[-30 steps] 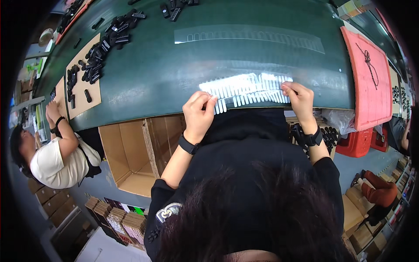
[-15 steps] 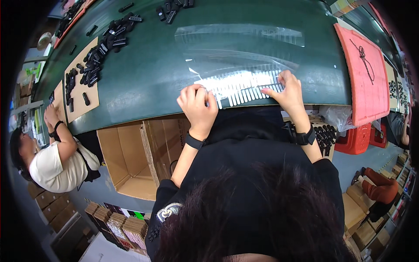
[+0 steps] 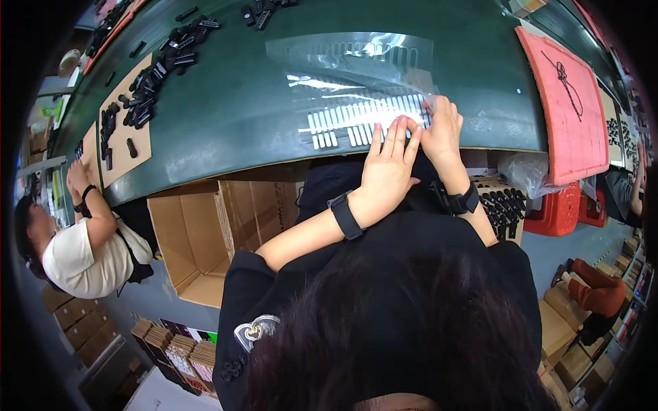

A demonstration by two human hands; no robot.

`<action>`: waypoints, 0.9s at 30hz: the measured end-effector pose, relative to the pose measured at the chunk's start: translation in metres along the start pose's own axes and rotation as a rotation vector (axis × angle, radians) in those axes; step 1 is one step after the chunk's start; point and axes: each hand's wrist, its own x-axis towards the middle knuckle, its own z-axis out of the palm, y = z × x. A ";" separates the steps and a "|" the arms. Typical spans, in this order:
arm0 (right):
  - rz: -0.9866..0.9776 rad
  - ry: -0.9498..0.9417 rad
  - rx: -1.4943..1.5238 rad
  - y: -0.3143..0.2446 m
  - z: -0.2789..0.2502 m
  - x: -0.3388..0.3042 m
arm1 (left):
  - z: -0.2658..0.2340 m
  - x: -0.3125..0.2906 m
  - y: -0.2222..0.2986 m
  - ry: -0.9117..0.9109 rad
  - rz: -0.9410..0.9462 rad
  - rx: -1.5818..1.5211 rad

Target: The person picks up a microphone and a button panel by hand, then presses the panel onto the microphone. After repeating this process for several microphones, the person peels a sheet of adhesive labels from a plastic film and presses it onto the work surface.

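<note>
A sheet of white elongated stickers (image 3: 329,123) in rows lies at the near edge of the green table, with a clear plastic film (image 3: 356,72) curling up behind it. My left hand (image 3: 389,168) rests flat with fingers stretched out, their tips on the lower right part of the sticker sheet. Just right of it, my right hand (image 3: 442,133) has its fingers bent and closed at the sheet's right end, gripping the edge of the clear film. Glare on the film blurs the stickers in the middle.
Black small parts (image 3: 161,68) are heaped at the table's left, partly on cardboard (image 3: 133,161). A pink foam sheet (image 3: 569,109) with a black cord lies right. Open cardboard box (image 3: 192,240) and red stool (image 3: 555,212) stand below the edge. A co-worker (image 3: 92,240) sits left.
My left hand has moved right across the sheet and flattened beside my right hand. The film's far part has shifted left and lifted. My right hand has moved slightly up and left.
</note>
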 end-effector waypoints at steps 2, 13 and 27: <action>0.002 0.035 -0.001 -0.003 -0.001 -0.004 | 0.002 -0.002 -0.002 -0.043 -0.034 0.077; -0.146 -0.101 0.167 0.031 -0.023 0.010 | -0.020 -0.054 -0.061 -0.131 -0.134 0.315; -0.132 -0.352 0.347 0.036 -0.053 0.030 | -0.033 -0.082 -0.085 0.149 -0.325 -0.056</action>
